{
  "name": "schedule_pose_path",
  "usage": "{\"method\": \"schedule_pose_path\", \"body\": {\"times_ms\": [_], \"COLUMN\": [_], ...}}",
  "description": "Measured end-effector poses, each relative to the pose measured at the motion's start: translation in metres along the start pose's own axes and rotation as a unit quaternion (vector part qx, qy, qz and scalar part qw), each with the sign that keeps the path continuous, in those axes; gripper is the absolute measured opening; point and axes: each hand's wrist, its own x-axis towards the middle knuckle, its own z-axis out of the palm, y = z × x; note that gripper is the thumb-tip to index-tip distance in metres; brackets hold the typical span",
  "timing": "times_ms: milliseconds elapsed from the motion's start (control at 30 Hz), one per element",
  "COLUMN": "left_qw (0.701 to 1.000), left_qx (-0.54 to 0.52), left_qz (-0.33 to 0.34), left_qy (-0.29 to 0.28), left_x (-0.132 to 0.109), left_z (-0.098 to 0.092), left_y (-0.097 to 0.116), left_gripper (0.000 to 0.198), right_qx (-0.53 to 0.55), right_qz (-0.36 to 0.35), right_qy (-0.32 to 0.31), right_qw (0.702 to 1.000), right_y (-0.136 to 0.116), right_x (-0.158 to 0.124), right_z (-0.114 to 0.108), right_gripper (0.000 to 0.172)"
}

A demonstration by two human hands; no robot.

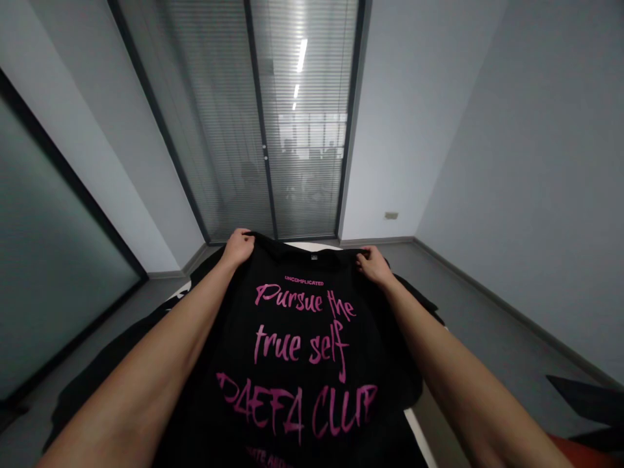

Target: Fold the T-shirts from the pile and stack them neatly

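A black T-shirt [302,364] with pink lettering is spread out in front of me, its neckline at the far end. My left hand [239,247] is closed on the shirt's left shoulder. At the right shoulder, my right hand [374,265] pinches the fabric between thumb and fingers. A small label shows inside the collar between the two hands. The shirt's lower end runs out of the bottom of the view.
Beneath the shirt, a pale table edge [418,434] shows at the right. More dark cloth [114,364] lies at the left. Beyond stand a glass door with blinds [307,195] and a white wall [390,149]. Dark and red objects [585,448] sit at lower right.
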Motion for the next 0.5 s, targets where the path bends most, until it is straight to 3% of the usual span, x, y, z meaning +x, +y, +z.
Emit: {"method": "schedule_pose_path", "body": {"times_ms": [100, 200, 300, 400, 500], "left_qw": [0.999, 0.993, 0.958, 0.925, 0.916], "left_qx": [-0.01, 0.074, 0.241, 0.325, 0.372], "left_qz": [0.008, 0.039, 0.127, 0.191, 0.15], "left_qy": [-0.029, -0.077, -0.092, -0.052, -0.017], "left_x": [-0.006, -0.023, -0.046, -0.07, -0.092], "left_z": [0.011, 0.017, 0.018, 0.016, 0.011], "left_y": [-0.011, -0.017, -0.011, 0.003, 0.018], "left_gripper": [0.068, 0.09, 0.075, 0.048, 0.038], "right_qx": [-0.027, -0.065, -0.133, -0.211, -0.302], "right_qz": [-0.035, -0.077, -0.103, -0.1, 0.004], "right_qy": [-0.006, -0.101, -0.176, -0.119, -0.048], "right_qw": [0.999, 0.99, 0.97, 0.965, 0.952], "right_y": [0.003, 0.008, 0.011, 0.007, -0.004], "right_x": [0.0, -0.014, -0.028, -0.037, -0.042], "right_z": [0.013, 0.025, 0.03, 0.022, 0.003], "right_gripper": [0.061, 0.081, 0.073, 0.052, 0.039]}}
